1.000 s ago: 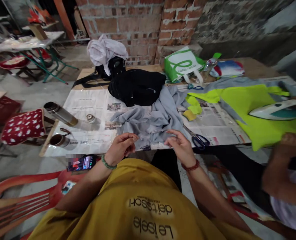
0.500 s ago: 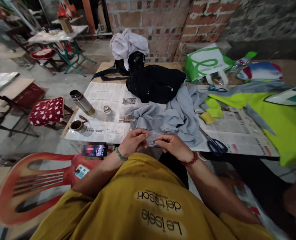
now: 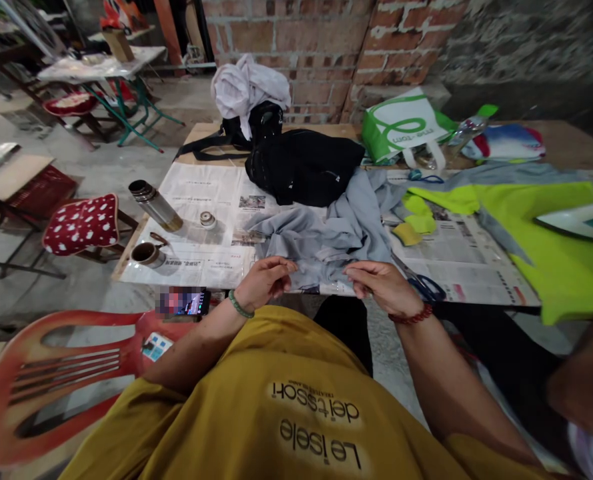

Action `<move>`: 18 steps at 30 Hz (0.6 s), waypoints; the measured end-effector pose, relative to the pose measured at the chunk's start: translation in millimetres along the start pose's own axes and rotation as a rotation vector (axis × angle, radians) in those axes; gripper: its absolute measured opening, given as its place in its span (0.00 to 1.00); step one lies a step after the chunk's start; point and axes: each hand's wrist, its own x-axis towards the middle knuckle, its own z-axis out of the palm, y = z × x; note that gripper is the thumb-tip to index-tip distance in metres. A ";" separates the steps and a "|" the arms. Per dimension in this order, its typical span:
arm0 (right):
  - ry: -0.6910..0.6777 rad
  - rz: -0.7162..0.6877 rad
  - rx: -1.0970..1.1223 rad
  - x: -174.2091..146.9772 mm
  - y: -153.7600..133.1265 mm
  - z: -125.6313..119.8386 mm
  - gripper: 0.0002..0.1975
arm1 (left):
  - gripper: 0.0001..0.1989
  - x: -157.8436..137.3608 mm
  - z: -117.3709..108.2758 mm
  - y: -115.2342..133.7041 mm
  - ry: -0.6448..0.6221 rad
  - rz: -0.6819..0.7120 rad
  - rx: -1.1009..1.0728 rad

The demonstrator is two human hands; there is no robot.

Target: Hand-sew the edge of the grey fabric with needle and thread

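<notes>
While both hands pinch at the near hem, I note the crumpled grey cloth garment (image 3: pixel 326 237) lies ahead on the newspaper-covered tabletop (image 3: pixel 201 193), left hand (image 3: pixel 265 281) and right hand (image 3: pixel 382 287) equally near, hem running left-right between them.

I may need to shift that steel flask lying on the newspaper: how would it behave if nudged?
The steel flask lies on its side, so it would probably roll. Its cap sits apart, so any contents might spill. It looks rigid, its smooth metal possibly slippery.
</notes>
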 end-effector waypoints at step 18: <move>0.132 0.030 -0.213 -3.3 9.6 -38.3 0.24 | 0.15 1.3 -2.7 0.5 0.011 0.008 0.011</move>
